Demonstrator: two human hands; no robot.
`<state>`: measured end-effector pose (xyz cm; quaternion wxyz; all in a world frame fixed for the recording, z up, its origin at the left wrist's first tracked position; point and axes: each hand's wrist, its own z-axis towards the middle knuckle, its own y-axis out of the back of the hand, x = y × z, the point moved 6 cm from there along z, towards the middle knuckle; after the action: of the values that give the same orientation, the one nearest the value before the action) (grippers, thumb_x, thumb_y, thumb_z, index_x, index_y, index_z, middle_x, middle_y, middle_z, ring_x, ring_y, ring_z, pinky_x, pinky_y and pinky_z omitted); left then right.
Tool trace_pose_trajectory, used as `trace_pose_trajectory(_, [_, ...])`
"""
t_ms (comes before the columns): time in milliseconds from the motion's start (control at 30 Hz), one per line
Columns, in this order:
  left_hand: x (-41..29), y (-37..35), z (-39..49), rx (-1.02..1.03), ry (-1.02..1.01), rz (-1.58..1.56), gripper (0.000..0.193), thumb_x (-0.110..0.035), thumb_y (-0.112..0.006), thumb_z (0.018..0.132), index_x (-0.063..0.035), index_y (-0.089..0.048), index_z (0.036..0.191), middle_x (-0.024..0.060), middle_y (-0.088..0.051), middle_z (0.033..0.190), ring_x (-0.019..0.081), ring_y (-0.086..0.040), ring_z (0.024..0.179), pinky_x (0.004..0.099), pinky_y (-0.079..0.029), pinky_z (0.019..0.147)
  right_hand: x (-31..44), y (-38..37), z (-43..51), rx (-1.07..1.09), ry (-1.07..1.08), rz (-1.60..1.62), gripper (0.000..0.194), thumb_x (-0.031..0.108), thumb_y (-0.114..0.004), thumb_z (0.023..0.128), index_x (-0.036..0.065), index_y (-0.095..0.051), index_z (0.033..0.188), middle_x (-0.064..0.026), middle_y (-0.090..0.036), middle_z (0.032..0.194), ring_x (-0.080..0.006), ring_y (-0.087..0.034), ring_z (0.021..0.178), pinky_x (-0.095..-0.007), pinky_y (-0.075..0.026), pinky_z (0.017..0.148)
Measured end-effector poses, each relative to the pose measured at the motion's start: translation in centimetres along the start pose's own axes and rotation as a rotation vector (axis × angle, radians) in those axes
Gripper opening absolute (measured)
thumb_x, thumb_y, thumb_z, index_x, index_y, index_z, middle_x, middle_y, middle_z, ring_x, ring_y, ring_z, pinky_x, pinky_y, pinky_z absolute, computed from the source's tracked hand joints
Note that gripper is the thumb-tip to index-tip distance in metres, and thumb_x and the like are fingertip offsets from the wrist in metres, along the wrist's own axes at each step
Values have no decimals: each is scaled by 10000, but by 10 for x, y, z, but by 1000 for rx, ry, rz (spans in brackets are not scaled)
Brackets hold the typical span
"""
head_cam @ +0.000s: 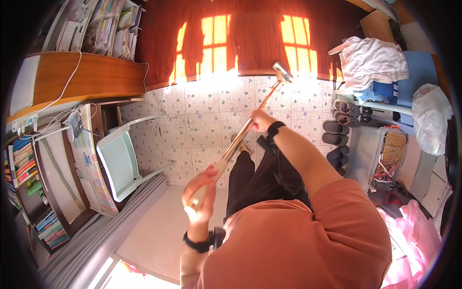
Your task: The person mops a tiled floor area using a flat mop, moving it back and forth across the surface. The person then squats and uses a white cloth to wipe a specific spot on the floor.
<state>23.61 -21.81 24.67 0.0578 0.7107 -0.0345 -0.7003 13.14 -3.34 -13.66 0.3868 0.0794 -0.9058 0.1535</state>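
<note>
A long-handled floor mop or squeegee, its exact kind unclear, has a shiny metal pole (237, 141) running slantwise across the view. My left hand (200, 193) grips the pale handle at its near end. Farther along the pole, my right hand (261, 121) is closed around the metal. The narrow head (282, 73) lies past both hands, where the patterned tile floor (204, 128) meets a reddish-brown wooden surface (256, 36). Bright glare and slight blur hide the details of the head.
A pale plastic chair (117, 162) stands on the left by a bookshelf (25, 159) and a grey curtain (144, 198). Slippers (335, 133) and shoes line the right side, beside a clear plastic bin (364, 151). White cables (66, 86) hang at the upper left.
</note>
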Motion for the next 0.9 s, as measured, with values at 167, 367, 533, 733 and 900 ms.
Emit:
trace_pose_trajectory(167, [-35, 45, -64, -210, 88, 141, 72, 29, -498, 804, 24, -519, 872, 225, -599, 901, 353, -571, 967, 533, -399, 925, -15, -113, -38, -75, -517, 325, 84, 86, -518, 798, 30, -470, 839, -141, -542, 673, -258, -593, 555, -384, -482, 401])
trace_pose_trajectory(367, [-74, 52, -91, -321, 135, 112, 53, -13, -513, 787, 21, -523, 825, 214, -600, 910, 350, -566, 969, 534, -390, 934, 29, -154, -96, 99, -621, 239, 118, 140, -522, 814, 34, -469, 808, -99, -552, 648, -207, -579, 514, -326, -496, 442])
trace_pose_trajectory(533, [-91, 27, -69, -116, 56, 147, 66, -39, -563, 757, 17, -546, 786, 210, -606, 914, 353, -575, 962, 524, -404, 925, 41, -108, -117, 109, -591, 463, 136, 147, -529, 823, 55, -475, 739, -75, -535, 609, -184, -551, 489, -306, -483, 446])
trace_pose_trajectory(733, [-66, -44, -17, 314, 6, 38, 168, 66, -611, 686, 23, -584, 846, 202, -609, 984, 357, -571, 1014, 433, -437, 901, 14, 18, -129, -133, -496, 751, 123, 143, -542, 813, 93, -465, 731, -28, -451, 565, -158, -460, 455, -273, -363, 382])
trace_pose_trajectory(900, [-29, -121, 20, 547, -29, -24, 184, 40, -651, 688, -23, -593, 851, 141, -613, 1017, 304, -581, 1019, 359, -460, 866, -24, 122, -155, -428, -411, 783, 189, 184, -496, 799, 124, -415, 639, -5, -428, 525, -139, -389, 382, -258, -291, 319])
